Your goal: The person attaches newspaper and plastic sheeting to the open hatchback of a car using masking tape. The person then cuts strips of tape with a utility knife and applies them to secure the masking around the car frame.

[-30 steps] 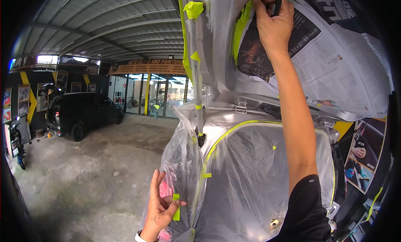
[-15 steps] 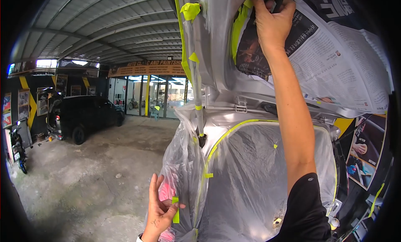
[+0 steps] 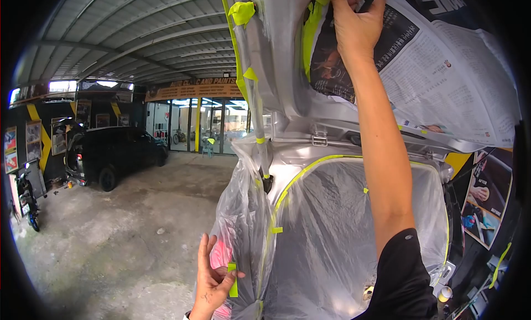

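At the lower middle, my left hand pinches a short strip of yellow-green tape between thumb and fingers, beside the clear plastic sheeting. Raised to the top, my right hand grips a small black object, partly cut off by the frame edge. It is at the upper left border of the newspaper covering the inside of the raised silver lid. Yellow-green tape runs along that newspaper's left edge.
A strut wrapped in plastic and tape stands left of the lid. A black car and a motorcycle are parked at the left on the concrete floor. Posters hang at the right.
The view has shifted slightly, so the lid and newspaper sit a little further left and higher. Both hands keep their holds, with my right hand nearer the top edge.
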Available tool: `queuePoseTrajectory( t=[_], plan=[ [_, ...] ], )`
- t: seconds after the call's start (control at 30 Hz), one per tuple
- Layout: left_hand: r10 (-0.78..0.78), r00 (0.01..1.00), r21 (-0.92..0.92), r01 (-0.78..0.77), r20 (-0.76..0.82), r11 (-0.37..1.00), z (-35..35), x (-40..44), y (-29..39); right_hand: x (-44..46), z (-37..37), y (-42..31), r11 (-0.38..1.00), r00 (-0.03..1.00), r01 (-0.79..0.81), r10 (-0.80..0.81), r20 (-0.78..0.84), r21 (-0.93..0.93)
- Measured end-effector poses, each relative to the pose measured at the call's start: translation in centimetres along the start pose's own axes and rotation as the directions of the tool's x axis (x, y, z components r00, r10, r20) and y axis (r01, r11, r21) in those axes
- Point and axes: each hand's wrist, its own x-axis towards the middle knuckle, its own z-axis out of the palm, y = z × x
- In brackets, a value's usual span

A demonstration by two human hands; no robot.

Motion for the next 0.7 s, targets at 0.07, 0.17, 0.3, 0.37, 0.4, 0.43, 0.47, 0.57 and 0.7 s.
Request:
queuePoseTrajectory(
  t=[0.07,0.17,0.3,0.37,0.4,0.43,0.47,0.57,0.7],
  plan=[
    [0.008,1.000,-0.007,-0.008,0.001,1.000,0.1,-0.1,-0.2,0.1,-0.3,0.0,0.999,0.998,-0.035,0.035,0.050,0.007],
    [-0.004,1.000,0.016,0.004,0.000,1.000,0.3,-0.2,-0.1,0.1,0.1,-0.4,0.996,1.000,-0.015,0.016,0.013,-0.084],
    [0.003,1.000,0.023,-0.003,-0.006,1.000,0.3,-0.6,-0.4,0.3,0.6,0.6,0.997,0.997,0.074,-0.074,-0.015,0.026],
    [-0.005,1.000,0.018,0.006,-0.017,1.000,0.0,-1.0,-0.5,0.3,0.6,0.8,0.993,0.993,0.114,-0.113,-0.033,0.037],
    [-0.005,1.000,0.021,0.005,-0.020,1.000,-0.1,-1.1,-0.4,0.3,0.6,0.8,0.995,0.995,0.098,-0.098,-0.032,0.005],
    [-0.009,1.000,0.023,0.009,-0.030,1.000,-0.2,-1.3,-0.4,0.3,0.6,0.8,0.996,0.996,0.081,-0.082,-0.030,-0.028],
    [-0.013,0.999,0.024,0.014,-0.039,1.000,-0.2,-1.4,-0.3,0.3,0.7,0.8,0.997,0.996,0.079,-0.080,-0.030,-0.025],
    [-0.004,0.999,0.037,0.006,-0.051,0.999,-0.4,-1.7,-0.2,0.4,0.7,0.8,0.995,0.994,0.093,-0.092,-0.053,0.023],
    [-0.028,0.998,0.046,0.031,-0.058,0.998,-0.4,-2.2,0.1,0.6,0.3,0.2,0.983,0.995,0.079,-0.086,-0.039,-0.164]
  ],
)
